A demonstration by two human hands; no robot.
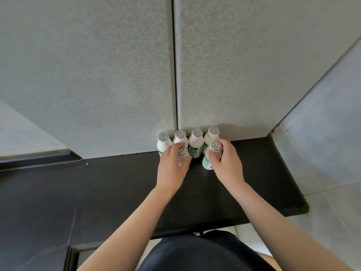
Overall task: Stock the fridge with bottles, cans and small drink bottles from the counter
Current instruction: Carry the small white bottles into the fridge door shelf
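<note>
Head view looks down on a black counter (117,192) that runs up to two grey textured panels (97,75), which meet at a dark vertical seam (175,75). At the far edge of the counter, against the panels, stands a row of four small drink bottles (195,145), white with green print and foil lids, upright and close together.

Just nearer are two more of the same kind. The left hand (172,165) curls its fingers and thumb around the left front bottle (183,152), of which little more than the foil lid and neck shows. The right hand (226,163) grips the right front bottle (210,153) around its body, with the lid clear above the fingers. Both held bottles are upright; I cannot tell whether their bases have left the counter.

Pale tiles (332,133) lie right of the counter. The person's dark garment (205,255) fills the near edge.
</note>
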